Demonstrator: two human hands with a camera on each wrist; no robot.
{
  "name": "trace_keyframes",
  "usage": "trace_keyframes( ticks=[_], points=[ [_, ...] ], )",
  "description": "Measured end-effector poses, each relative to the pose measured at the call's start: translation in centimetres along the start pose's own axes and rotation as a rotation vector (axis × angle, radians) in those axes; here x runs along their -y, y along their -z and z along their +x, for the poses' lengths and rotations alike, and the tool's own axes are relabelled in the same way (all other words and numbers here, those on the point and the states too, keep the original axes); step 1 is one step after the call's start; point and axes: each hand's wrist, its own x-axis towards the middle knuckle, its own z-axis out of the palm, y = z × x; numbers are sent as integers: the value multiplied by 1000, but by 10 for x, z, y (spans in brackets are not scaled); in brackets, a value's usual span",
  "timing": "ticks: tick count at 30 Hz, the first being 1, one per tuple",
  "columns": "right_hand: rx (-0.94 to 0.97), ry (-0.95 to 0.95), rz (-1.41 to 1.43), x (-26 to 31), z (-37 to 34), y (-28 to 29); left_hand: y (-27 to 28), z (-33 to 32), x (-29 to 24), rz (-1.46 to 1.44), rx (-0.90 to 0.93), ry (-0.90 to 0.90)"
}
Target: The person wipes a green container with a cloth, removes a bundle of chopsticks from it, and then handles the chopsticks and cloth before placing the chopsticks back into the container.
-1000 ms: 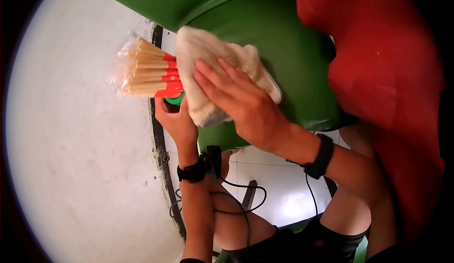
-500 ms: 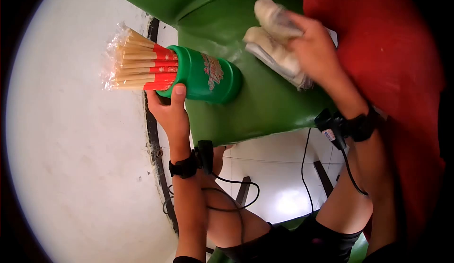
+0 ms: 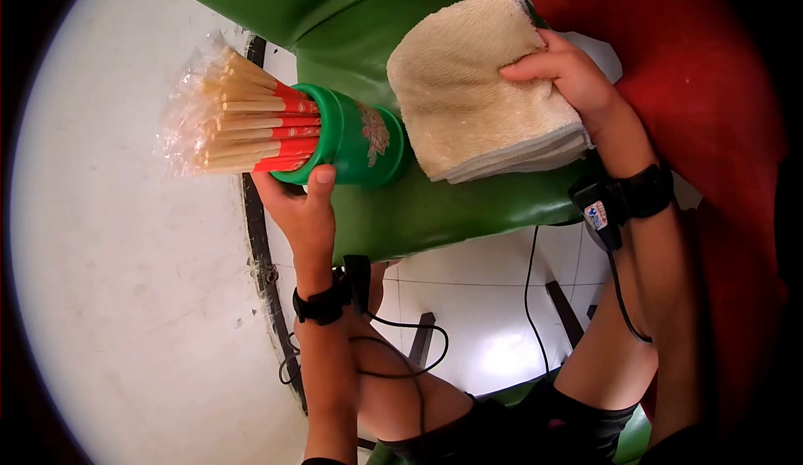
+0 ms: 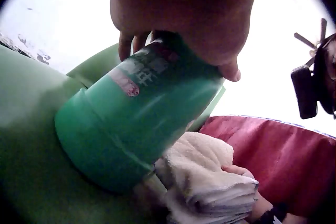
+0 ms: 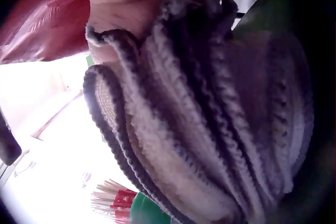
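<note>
Left hand (image 3: 301, 214) grips the green cup (image 3: 347, 139); right hand (image 3: 577, 80) has the folded towel (image 3: 477, 80) close by

Seen from the head, a big white wall (image 3: 125, 256) is on the left of the cup. A shiny red cover (image 3: 694, 89) is far over to the right of the cup, past the towel. The green chair seat (image 3: 452, 214) is under the cup and goes on to the cup's right.

The towel is cream and fluffy. It is held just to the right of the cup's bottom. The right wrist view shows that it has lots of layers with sewn edges.

The cup is over the chair seat. Its long way runs from its mouth on the left to its bottom on the right. A bunch of wooden chopsticks (image 3: 259, 126) pokes out of the mouth, with clear plastic wrap (image 3: 180, 122) round the ends.

The left hand is at the cup's mouth, with its thumb by the rim and its fingers curled round the cup. The right hand is on the towel's far side from the cup. It pinches the towel, thumb on top.

What seems to matter most is that the cup's bottom points at the towel, and the towel sits between the right fingers and the cup. The left hand is nearer to the cup. I can't tell if towel and cup touch, because the left wrist view is blurry there.

Smallest is the badge (image 3: 374, 130) printed on the cup's side.
</note>
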Motion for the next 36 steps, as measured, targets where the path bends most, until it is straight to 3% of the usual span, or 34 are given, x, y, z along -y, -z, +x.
trace_keyframes(
  ticks=[7,12,21,36],
  points=[
    [99,-9,123,-4,4,0,3,1,11,185,54,-132],
    [162,16,10,-7,3,-1,15,4,22,231,138,-220],
    [124,-40,-15,-16,2,7,17,-4,26,139,191,2],
    [204,-208,-69,-24,5,11,17,-7,29,163,136,-8]
  ],
)
